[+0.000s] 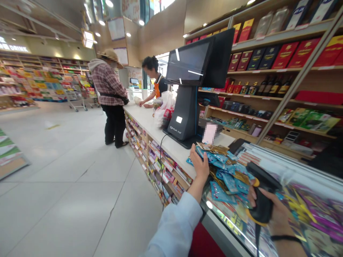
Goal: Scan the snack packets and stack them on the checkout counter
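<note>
A heap of small blue and gold snack packets (227, 175) lies on the glass-topped counter (225, 225) in front of me. At the heap's left edge is my left hand (199, 164), its fingers stretched out and touching or very near the packets. On the right, my right hand (276, 210) is wrapped round the grip of a black and yellow barcode scanner (261, 200), whose cable hangs down. The scanner's head is over the right side of the heap. More packets, purple and yellow (316, 207), show through or on the glass to the right.
A dark checkout terminal (184, 110) stands on the white counter (146, 119), with a plastic bag (164, 110) behind it. Farther along are a customer (109, 85) and a worker in an orange apron (157, 85). Shelves of boxes and bottles (268, 60) line the right.
</note>
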A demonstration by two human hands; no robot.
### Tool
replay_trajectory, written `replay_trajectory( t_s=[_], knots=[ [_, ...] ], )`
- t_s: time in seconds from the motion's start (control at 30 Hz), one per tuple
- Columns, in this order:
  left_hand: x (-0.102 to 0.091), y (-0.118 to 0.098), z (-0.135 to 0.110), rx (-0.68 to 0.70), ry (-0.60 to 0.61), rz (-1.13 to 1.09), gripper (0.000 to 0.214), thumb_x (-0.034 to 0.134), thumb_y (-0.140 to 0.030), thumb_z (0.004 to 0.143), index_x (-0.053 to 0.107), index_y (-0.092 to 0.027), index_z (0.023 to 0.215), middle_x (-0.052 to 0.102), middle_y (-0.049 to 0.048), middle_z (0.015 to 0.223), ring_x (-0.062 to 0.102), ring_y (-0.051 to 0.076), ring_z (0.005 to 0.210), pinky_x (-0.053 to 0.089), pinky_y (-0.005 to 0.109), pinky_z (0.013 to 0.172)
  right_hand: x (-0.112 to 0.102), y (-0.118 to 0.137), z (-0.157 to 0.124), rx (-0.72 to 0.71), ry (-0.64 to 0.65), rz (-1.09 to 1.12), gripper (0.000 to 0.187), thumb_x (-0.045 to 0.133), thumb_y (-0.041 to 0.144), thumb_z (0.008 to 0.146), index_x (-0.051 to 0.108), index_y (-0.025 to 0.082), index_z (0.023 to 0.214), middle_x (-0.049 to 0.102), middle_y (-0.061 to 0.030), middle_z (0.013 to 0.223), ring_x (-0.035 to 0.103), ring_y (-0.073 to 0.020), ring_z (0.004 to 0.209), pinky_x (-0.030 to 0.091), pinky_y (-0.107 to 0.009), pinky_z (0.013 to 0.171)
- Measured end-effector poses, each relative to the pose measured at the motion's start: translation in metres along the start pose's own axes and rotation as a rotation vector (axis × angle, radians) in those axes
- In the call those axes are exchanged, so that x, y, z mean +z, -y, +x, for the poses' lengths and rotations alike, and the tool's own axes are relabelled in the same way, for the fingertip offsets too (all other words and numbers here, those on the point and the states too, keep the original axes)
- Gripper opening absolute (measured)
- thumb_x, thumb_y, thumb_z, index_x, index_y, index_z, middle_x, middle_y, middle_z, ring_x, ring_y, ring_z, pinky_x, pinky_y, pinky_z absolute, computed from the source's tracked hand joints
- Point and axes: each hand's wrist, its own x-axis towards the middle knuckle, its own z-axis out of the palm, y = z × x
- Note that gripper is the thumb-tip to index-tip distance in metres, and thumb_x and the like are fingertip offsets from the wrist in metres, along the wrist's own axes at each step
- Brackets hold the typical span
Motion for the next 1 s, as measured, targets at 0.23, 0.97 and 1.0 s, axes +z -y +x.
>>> replay_trajectory(
  t_s=[0.23,0.97,1.0],
  knots=[
    [0.002,0.004,-0.004,0.068,0.01,0.017,0.061,0.034,-0.045,0.094,0.024,-0.014,0.147,0.033,0.0173,0.15,0.028,0.021,0.142,0.021,0.039,0.118,0.003,0.001,-0.002,0.022,0.013,0.037,0.031,0.075,0.041,0.061,0.059,0.023,0.081,0.051,0.0005,0.055,0.046,-0.0153,0.038,0.038,-0.03,0.035],
    [0.041,-0.091,-0.044,0.131,-0.254,-0.097,0.069,0.043,-0.051,0.085,0.026,-0.009,0.138,0.023,0.0253,0.147,0.018,0.032,0.141,0.013,0.051,0.118,-0.059,0.053,-0.086,-0.281,-0.123,0.153,0.025,0.064,0.035,0.066,0.057,0.017,0.081,0.057,0.0045,0.051,0.051,-0.0114,0.033,0.04,-0.022,0.03],
    [0.047,-0.102,-0.054,0.139,-0.23,-0.107,0.069,0.043,-0.051,0.085,0.026,-0.009,0.138,0.023,0.0246,0.147,0.018,0.032,0.141,0.012,0.051,0.118,-0.068,0.057,-0.096,-0.292,-0.152,0.147,0.024,0.064,0.035,0.066,0.056,0.017,0.081,0.057,0.0044,0.051,0.051,-0.0114,0.033,0.039,-0.022,0.03]
  ],
)
